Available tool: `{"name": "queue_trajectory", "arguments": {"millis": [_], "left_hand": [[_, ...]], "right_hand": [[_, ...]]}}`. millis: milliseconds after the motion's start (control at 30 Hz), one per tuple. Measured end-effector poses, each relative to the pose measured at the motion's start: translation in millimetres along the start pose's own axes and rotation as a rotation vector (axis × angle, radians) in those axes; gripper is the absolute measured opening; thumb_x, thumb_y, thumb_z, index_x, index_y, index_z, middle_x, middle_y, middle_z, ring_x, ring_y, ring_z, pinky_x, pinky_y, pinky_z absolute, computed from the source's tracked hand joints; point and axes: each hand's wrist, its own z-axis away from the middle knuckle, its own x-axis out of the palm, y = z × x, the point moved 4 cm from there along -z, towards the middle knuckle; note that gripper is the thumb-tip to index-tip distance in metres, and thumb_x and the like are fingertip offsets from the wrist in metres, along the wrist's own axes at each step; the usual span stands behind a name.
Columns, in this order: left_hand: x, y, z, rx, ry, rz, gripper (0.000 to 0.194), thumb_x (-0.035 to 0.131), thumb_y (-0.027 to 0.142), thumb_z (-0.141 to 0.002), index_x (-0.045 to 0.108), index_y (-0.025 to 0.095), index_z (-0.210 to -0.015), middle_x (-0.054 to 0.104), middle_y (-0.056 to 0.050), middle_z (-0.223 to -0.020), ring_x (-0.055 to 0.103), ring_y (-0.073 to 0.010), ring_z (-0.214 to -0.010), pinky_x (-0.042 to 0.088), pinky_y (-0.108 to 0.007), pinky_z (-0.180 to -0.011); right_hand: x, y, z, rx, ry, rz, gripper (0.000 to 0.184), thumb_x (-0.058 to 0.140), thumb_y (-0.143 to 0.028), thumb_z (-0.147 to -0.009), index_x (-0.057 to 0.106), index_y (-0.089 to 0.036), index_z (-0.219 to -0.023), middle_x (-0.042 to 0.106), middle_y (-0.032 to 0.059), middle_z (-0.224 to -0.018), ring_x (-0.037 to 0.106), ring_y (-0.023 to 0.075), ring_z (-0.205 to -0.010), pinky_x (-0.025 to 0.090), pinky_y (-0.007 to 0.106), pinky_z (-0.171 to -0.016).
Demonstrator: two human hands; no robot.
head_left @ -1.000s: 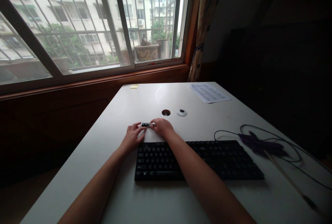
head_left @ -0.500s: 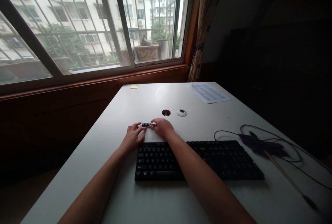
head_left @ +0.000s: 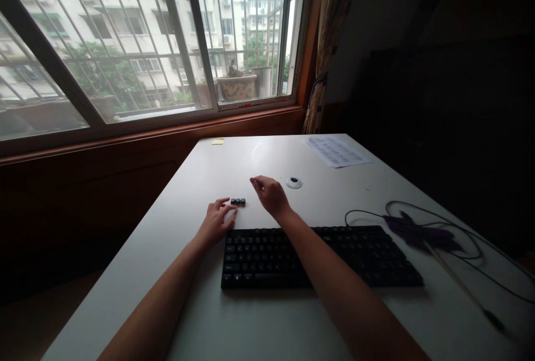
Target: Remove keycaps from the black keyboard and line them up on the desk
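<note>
A short row of small dark keycaps (head_left: 238, 201) lies on the white desk (head_left: 259, 322), just beyond the black keyboard (head_left: 334, 255). My left hand (head_left: 216, 220) rests flat on the desk with its fingers apart, the fingertips just left of the keycaps. Above the desk and to the right of the keycaps, my right hand (head_left: 271, 195) is lifted, its fingertips pinched together. Whatever sits in that pinch is too small to make out. My right forearm crosses over the keyboard.
A white round cap (head_left: 293, 183) lies past my right hand. A printed sheet (head_left: 336, 150) and a yellow note (head_left: 217, 141) lie at the far edge. A purple object with dark cables (head_left: 418, 234) is at the right. A barred window is behind the desk.
My right hand has left the keycaps, rising up and to the right with its fingers pinched. The keycaps stay on the desk. My left hand has barely moved.
</note>
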Motion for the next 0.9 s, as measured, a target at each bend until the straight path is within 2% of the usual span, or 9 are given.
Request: {"name": "queue_trajectory", "arguments": {"millis": [167, 233, 300, 400, 567, 900], "left_hand": [[-7.5, 6, 0, -0.027, 0.057, 0.100, 0.020, 0.059, 0.024, -0.087, 0.069, 0.024, -0.104, 0.051, -0.009, -0.118, 0.050, -0.0250, -0.106, 0.054, -0.040, -0.083], [-11.6, 9, 0, -0.038, 0.066, 0.155, 0.017, 0.057, 0.023, -0.087, 0.070, 0.022, -0.099, 0.052, -0.008, -0.106, 0.053, -0.0223, -0.098, 0.055, -0.034, -0.075], [-14.4, 15, 0, -0.006, 0.029, 0.218, 0.017, 0.054, 0.022, -0.089, 0.068, 0.020, -0.096, 0.052, -0.006, -0.096, 0.055, -0.0168, -0.082, 0.053, -0.030, -0.070], [-18.2, 27, 2, 0.090, -0.028, 0.272, 0.017, 0.051, 0.019, -0.090, 0.067, 0.018, -0.094, 0.053, -0.003, -0.086, 0.051, -0.0120, -0.067, 0.049, -0.027, -0.066], [-20.5, 46, 7, 0.247, -0.111, 0.294, 0.017, 0.052, 0.017, -0.089, 0.067, 0.019, -0.095, 0.054, -0.003, -0.082, 0.051, -0.0144, -0.073, 0.046, -0.026, -0.067], [-19.6, 49, 7, 0.270, -0.143, 0.246, 0.017, 0.052, 0.019, -0.088, 0.069, 0.019, -0.090, 0.057, -0.004, -0.082, 0.053, -0.0177, -0.079, 0.047, -0.030, -0.072]], "right_hand": [[-35, -26, 8, 0.011, 0.022, -0.091, 0.043, 0.031, -0.045, -0.101, 0.063, -0.018, -0.093, 0.066, 0.0061, -0.086, 0.061, 0.0176, -0.083, 0.044, 0.027, -0.080], [-44, -34, 18, 0.026, 0.011, -0.085, 0.045, 0.029, -0.046, -0.102, 0.063, -0.019, -0.089, 0.064, 0.0059, -0.087, 0.060, 0.0177, -0.085, 0.044, 0.028, -0.083], [-48, -37, 31, 0.072, -0.007, -0.086, 0.047, 0.027, -0.047, -0.102, 0.061, -0.019, -0.084, 0.063, 0.0050, -0.083, 0.060, 0.0168, -0.080, 0.044, 0.027, -0.079], [-48, -36, 48, 0.147, -0.054, -0.116, 0.048, 0.028, -0.050, -0.101, 0.058, -0.020, -0.079, 0.060, 0.0010, -0.067, 0.058, 0.0148, -0.064, 0.043, 0.025, -0.067], [-43, -32, 66, 0.149, -0.083, -0.095, 0.044, 0.035, -0.048, -0.100, 0.056, -0.020, -0.072, 0.057, -0.0012, -0.057, 0.056, 0.0134, -0.056, 0.041, 0.023, -0.062], [-27, -36, 78, 0.095, -0.121, 0.087, 0.036, 0.042, -0.041, -0.097, 0.058, -0.021, -0.071, 0.062, 0.0006, -0.060, 0.058, 0.0145, -0.055, 0.038, 0.023, -0.060]]}}
